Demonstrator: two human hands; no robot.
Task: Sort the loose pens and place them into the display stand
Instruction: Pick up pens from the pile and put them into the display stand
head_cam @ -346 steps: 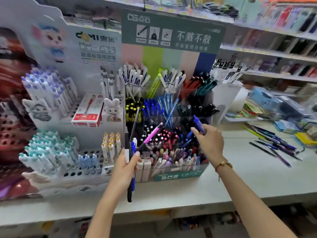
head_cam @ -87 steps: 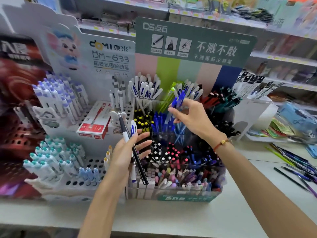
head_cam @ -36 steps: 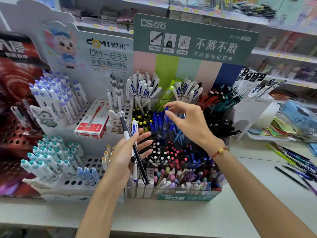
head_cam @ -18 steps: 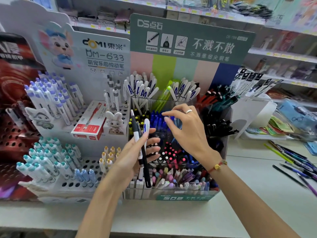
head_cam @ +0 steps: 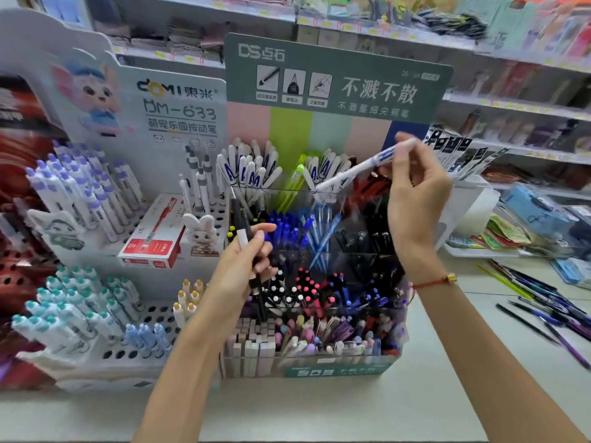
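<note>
A tiered clear display stand with a green header holds pens sorted by colour in compartments. My right hand pinches a white pen with blue lettering, raised slantwise above the stand's top right row, its tip pointing down at the white pens there. My left hand grips a black pen upright in front of the stand's left side, thumb across the barrel. Whether it holds more than one pen is hard to tell.
A white rack of teal, purple and yellow-capped pens stands to the left, with a red box on it. Several loose pens lie on the counter at the right. Shelves of stationery fill the background.
My right hand took the white pen out of my left hand and lifted it up and right over the stand's top row. My left hand keeps the black pen.
</note>
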